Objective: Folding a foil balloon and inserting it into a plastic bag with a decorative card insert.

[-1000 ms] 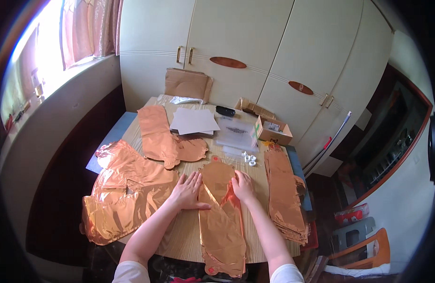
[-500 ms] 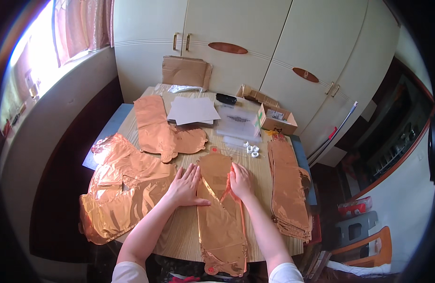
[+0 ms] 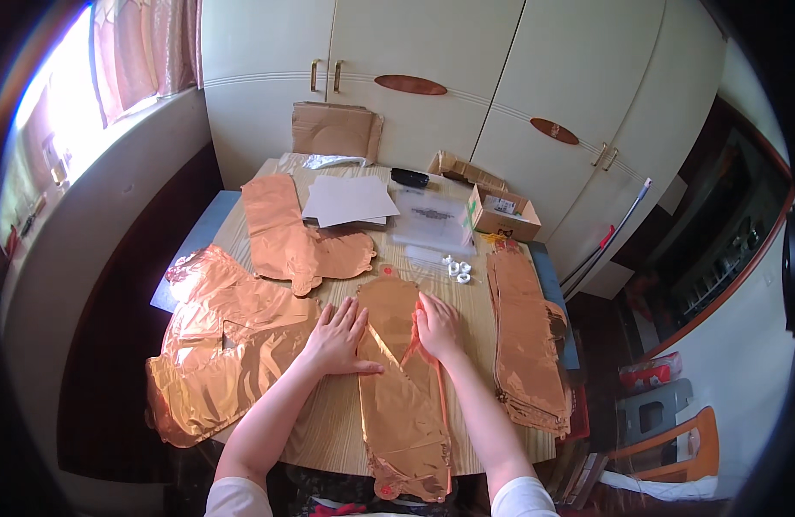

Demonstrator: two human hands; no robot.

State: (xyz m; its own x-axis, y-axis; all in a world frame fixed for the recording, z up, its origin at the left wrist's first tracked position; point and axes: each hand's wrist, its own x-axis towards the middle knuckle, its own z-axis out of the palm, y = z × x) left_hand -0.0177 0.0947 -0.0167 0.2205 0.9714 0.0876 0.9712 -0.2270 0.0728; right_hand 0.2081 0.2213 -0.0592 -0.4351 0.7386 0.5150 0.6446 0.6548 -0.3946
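A long copper-coloured foil balloon (image 3: 403, 422), flat and folded into a strip, lies in front of me on the table. My left hand (image 3: 335, 336) rests flat with fingers spread, its thumb across the strip's left edge. At the strip's right edge is my right hand (image 3: 439, 327), its fingers bent over a bunched orange-red fold of foil (image 3: 414, 343); the fingertips are partly hidden. A slanting crease crosses the strip between the hands. Unfolded, crinkled copper foil (image 3: 242, 362) lies to the left of my left hand.
More copper foil (image 3: 277, 233) lies at the far left, and a stack of folded foil strips (image 3: 526, 345) at the right. Beyond are white sheets (image 3: 350, 200), a clear plastic bag (image 3: 432, 222), white tape rolls (image 3: 459, 272), a black case (image 3: 409, 178) and an open cardboard box (image 3: 509, 211).
Both hands stay nearly where they were on the foil strip. The whole view has shifted slightly; the right fingers have moved a little along the bunched edge.
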